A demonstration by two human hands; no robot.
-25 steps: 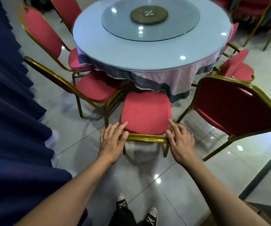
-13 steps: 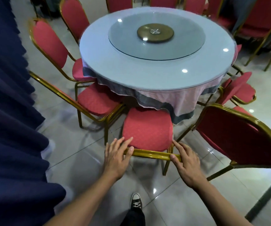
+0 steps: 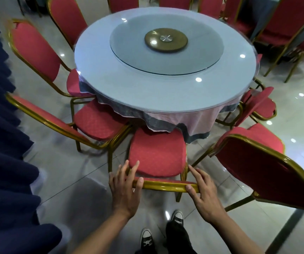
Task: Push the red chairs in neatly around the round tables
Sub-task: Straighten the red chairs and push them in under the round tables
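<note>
Both hands sit on the gold top rail of the nearest chair (image 3: pixel 157 156): the left hand (image 3: pixel 124 187) and the right hand (image 3: pixel 203 195) each lie with fingers stretched over the rail and thumb beneath, a loose grip and no clenched one. The seat front is just under the tablecloth (image 3: pixel 193 123). A level, even push from both hands should keep it square between its neighbours. One round tabletop (image 3: pixel 166 88) stands ahead; about nine red chairs ring it, and more stand far right.
</note>
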